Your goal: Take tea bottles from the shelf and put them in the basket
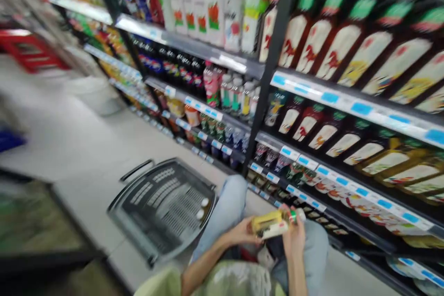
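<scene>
A bottle of yellow drink (268,223) with a white label, a green neck band and a white cap lies sideways above my lap. My left hand (243,232) grips its base end. Around the neck, near the cap, my right hand (293,230) is closed. Beside my knee a dark grey shopping basket (166,208) sits on the floor. Near its right side show a couple of white-capped bottles (203,208), too blurred to read.
Drink shelves (322,101) run along the right with rows of large bottles (335,46) and smaller bottles (324,134). A white bucket-like tub (100,95) and a red object (31,51) stand farther along the aisle. At lower left is a blurred dark-framed stand (52,259).
</scene>
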Motion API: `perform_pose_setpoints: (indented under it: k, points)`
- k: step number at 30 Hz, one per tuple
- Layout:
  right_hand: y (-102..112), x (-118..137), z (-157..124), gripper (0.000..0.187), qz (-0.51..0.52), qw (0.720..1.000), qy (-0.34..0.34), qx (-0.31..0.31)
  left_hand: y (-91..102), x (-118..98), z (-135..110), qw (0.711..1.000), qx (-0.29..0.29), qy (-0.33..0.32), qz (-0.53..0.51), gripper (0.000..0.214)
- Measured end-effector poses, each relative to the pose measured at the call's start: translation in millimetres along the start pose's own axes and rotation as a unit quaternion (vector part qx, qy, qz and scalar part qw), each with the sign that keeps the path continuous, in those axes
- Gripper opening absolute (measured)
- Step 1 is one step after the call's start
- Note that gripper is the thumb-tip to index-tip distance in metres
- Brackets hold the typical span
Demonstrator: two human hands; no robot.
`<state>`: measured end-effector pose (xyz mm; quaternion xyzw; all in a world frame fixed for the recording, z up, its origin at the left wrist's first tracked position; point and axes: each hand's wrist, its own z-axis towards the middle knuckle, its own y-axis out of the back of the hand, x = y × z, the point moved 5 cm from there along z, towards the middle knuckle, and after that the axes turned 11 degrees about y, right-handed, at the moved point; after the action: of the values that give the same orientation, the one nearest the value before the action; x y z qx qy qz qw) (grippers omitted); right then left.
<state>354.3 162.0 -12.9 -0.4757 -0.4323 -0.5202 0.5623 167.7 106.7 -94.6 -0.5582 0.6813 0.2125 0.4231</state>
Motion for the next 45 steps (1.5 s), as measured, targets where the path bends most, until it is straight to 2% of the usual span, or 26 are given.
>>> perform_pose_setpoints:
  k: [1, 3, 4, 7, 12, 19, 24, 29, 31, 35, 40, 45]
  points:
    - [6, -6, -2, 0.063, 0.009, 1.0, -0.01, 0.006, -8.0, 0, 4, 0.997, 0.066, 0.005, -0.033, 0.077]
    - [19, -19, -3, 0.055, 0.055, 0.997, -0.05, -0.031, -11.5, 1, 13, 0.99, 0.114, -0.017, -0.084, 0.08]
    - [23, -25, -4, 0.054, 0.081, 0.993, -0.073, -0.052, -9.1, 2, 16, 0.989, 0.1, -0.037, -0.104, 0.082]
    - [27, -33, -7, 0.059, 0.15, 0.974, -0.117, -0.124, -6.2, 8, 19, 0.992, 0.06, -0.04, -0.104, 0.085]
    - [21, -30, -9, 0.068, 0.195, 0.955, -0.136, -0.179, -10.8, 3, 11, 0.992, 0.083, -0.042, -0.086, 0.088]
    - [21, -31, -6, 0.067, 0.197, 0.953, -0.136, -0.186, -14.0, 2, 12, 0.989, 0.118, -0.033, -0.082, 0.08]
    - [21, -33, -6, 0.068, 0.202, 0.951, -0.134, -0.194, -14.0, -3, 11, 0.983, 0.109, -0.059, -0.135, 0.098]
    - [21, -35, -5, 0.062, 0.21, 0.949, -0.132, -0.194, -17.1, -3, 14, 0.98, 0.127, -0.084, -0.129, 0.109]
    - [21, -36, -4, 0.059, 0.209, 0.95, -0.133, -0.191, -16.1, -1, 16, 0.981, 0.117, -0.094, -0.123, 0.114]
    - [21, -39, -4, 0.05, 0.225, 0.944, -0.135, -0.199, -8.9, 3, 17, 0.988, 0.064, -0.091, -0.109, 0.106]
    - [25, -38, -6, 0.043, 0.258, 0.934, -0.139, -0.206, -15.4, 6, 9, 0.973, 0.169, -0.009, -0.155, 0.105]
    - [27, -32, -12, 0.047, 0.255, 0.932, -0.149, -0.212, -17.4, 9, 12, 0.961, 0.203, 0.009, -0.187, 0.094]
